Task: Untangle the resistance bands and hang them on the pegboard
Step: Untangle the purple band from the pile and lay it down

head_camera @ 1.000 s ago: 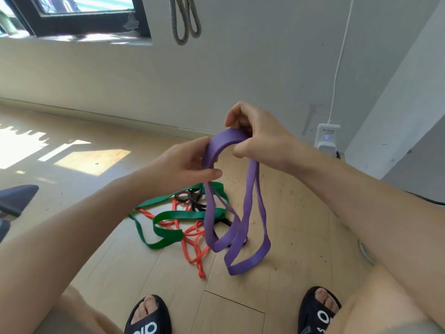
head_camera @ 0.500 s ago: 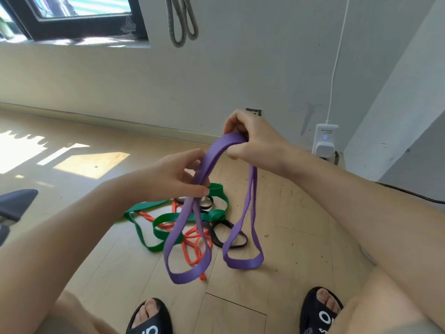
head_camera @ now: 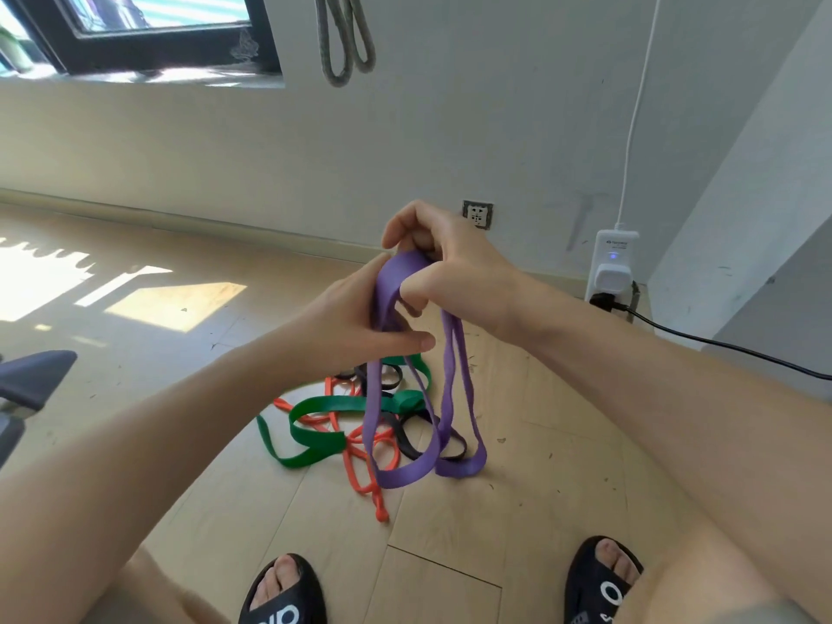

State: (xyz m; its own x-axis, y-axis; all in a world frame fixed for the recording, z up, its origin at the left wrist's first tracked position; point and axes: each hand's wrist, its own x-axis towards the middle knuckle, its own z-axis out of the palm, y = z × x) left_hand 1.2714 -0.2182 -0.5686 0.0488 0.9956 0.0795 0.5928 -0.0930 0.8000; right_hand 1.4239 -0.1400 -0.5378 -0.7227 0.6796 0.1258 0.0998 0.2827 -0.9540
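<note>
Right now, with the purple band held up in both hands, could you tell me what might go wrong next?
1. The purple band hangs in several loops right over the pile; it may still be caught in the black band, so lifting could drag that along.
2. The left hand and right hand grip only its top fold; a slip would drop it back onto the green band and orange band.

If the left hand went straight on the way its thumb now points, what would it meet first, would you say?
Most likely the hanging strands of the flat purple rubber band just beyond the left hand; depth is unclear.
</note>
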